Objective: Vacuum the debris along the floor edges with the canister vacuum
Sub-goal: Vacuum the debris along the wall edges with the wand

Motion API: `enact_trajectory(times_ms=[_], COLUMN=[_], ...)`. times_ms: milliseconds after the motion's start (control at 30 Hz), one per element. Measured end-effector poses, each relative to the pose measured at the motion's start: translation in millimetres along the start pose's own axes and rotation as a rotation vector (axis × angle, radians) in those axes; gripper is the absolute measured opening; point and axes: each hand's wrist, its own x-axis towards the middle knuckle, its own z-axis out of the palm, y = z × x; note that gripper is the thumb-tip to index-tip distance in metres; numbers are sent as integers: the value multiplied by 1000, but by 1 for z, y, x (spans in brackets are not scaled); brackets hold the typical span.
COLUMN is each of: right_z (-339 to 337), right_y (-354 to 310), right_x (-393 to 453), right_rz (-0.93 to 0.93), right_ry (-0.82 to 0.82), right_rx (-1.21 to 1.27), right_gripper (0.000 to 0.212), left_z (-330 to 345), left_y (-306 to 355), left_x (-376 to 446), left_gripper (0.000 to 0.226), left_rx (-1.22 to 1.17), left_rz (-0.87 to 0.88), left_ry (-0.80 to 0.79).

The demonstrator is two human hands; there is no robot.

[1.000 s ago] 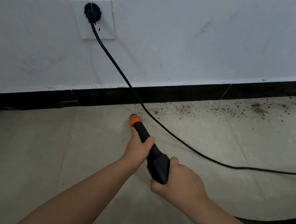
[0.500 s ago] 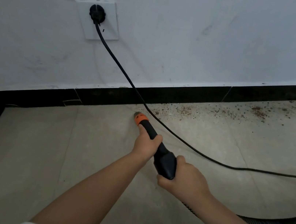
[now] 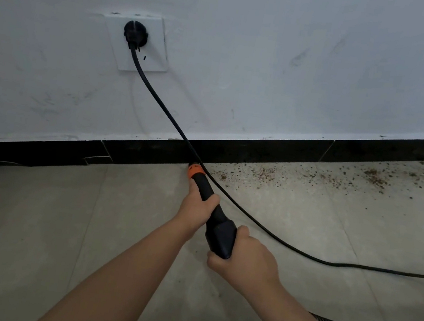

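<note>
Both hands, left hand [image 3: 200, 204] ahead of right hand [image 3: 243, 258], grip the nozzle [image 3: 210, 204]; debris [image 3: 313, 176] lies rightward along the skirting [image 3: 262, 148].

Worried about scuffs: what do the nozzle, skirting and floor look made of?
Nozzle: probably matte black plastic with an orange collar. Skirting: glossy black tile, judging by its pale joints. Floor: beige matte tile, with faint grout lines.
</note>
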Motion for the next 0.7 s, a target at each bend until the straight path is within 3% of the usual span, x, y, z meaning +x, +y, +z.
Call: enact_trajectory(times_ms=[367,700], right_z=[4,12], right_y=[-2,-32], right_x=[5,11], right_rz=[-17,-163], right_ry=[8,-92], right_rx=[-28,-54], right_gripper=[40,41], left_z=[-4,-44], left_y=[-3,-15], left_x=[2,-15], left_gripper=[75,74], left_rx=[2,-49], left_rz=[-18,-106], left_ry=[28,230])
